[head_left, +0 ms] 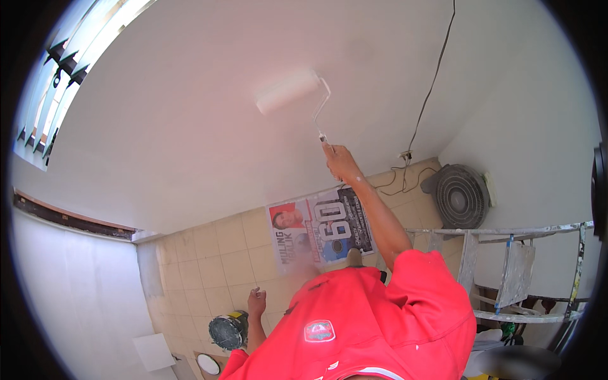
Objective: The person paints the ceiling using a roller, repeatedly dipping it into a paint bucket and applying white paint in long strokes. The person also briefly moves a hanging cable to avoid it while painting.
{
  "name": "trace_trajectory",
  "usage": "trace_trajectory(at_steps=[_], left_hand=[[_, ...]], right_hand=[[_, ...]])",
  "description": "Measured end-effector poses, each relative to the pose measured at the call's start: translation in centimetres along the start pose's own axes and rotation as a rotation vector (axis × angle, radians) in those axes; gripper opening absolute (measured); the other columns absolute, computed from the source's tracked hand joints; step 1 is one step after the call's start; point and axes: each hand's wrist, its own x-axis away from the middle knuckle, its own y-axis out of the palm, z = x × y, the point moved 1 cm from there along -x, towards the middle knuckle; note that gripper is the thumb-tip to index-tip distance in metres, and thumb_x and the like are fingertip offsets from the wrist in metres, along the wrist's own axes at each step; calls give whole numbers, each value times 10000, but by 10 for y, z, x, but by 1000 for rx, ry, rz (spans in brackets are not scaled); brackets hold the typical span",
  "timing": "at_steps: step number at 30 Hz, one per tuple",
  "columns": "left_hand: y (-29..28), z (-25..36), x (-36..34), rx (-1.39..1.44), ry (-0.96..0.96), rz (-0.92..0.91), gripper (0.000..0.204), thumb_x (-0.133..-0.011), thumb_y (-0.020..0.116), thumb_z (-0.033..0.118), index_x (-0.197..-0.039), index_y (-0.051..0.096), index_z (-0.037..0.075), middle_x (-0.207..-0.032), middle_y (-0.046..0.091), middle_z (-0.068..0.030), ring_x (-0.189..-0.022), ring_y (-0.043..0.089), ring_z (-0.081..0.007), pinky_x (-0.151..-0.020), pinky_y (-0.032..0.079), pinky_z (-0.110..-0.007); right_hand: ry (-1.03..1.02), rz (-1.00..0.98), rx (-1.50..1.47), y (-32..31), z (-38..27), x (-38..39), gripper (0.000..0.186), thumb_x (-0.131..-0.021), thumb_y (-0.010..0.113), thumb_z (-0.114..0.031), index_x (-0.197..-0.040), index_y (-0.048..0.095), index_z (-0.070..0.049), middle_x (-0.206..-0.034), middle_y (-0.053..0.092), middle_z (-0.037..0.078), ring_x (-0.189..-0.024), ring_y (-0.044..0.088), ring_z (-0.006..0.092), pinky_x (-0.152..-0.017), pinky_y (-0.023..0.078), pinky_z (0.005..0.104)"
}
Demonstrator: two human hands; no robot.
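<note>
Gripping the handle of a white cylindrical paint roller (288,92) with a bent metal frame, the right hand (342,163) reaches past a flat rectangular printed sheet (320,231) in white, red, black and blue, which lies on the beige square-tiled floor (206,259). The roller is up at the smooth pale wall (209,136), above the sheet (whether it presses on the surface, I cannot tell). Left of the sheet, the left hand (257,303) hangs with curled fingers; whether they close on anything is too small to make out. Farther left of the sheet stands a dark round bucket (225,333) with a yellow patch. To the sheet's right are a round grey fan (463,195) with a ribbed grille and a paint-spattered silver metal ladder (468,259). A thin dark cable (432,85) runs down the wall, also right of the sheet.
</note>
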Motion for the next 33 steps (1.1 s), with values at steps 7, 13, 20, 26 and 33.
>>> trace_trajectory(at_steps=[7, 13, 20, 26, 33], left_hand=[[11, -36, 8, -48, -39, -59, 523, -940, 685, 312, -1298, 624, -64, -855, 745, -137, -809, 725, -242, -768, 565, -371], [10, -27, 5, -36, -95, -92, 503, -933, 685, 313, -1279, 646, -51, -1004, 752, -234, -989, 734, -357, -888, 560, -430], [3, -2, -11, 65, -84, -30, 472, -941, 688, 290, -1267, 645, -49, -981, 753, -214, -946, 737, -338, -845, 565, -420], [5, -4, -5, 14, -13, -37, 480, -959, 676, 264, -1303, 621, -66, -880, 739, -142, -810, 708, -225, -752, 553, -353], [8, 5, -5, -3, -38, -41, 481, -955, 677, 273, -1299, 627, -59, -937, 745, -168, -864, 719, -250, -789, 560, -368]], right_hand=[[16, 17, -116, 18, 56, -14, 553, -1069, 455, -454, -699, 510, -47, -573, 504, 58, -438, 449, 190, -429, 372, 389], [-128, 52, -102, 15, -13, -3, 545, -1075, 463, -460, -718, 487, -50, -552, 476, 33, -410, 464, 164, -404, 391, 361], [-185, 43, -234, 8, -39, 11, 516, -1082, 472, -460, -733, 471, -80, -542, 439, -10, -390, 444, 118, -362, 366, 318], [-135, 30, -244, 1, -49, 9, 521, -1089, 458, -457, -726, 464, -84, -541, 440, -7, -385, 444, 126, -362, 362, 326], [-72, 77, -149, 18, 65, -29, 573, -1080, 447, -465, -701, 524, -41, -547, 494, 53, -384, 467, 200, -387, 386, 405]])
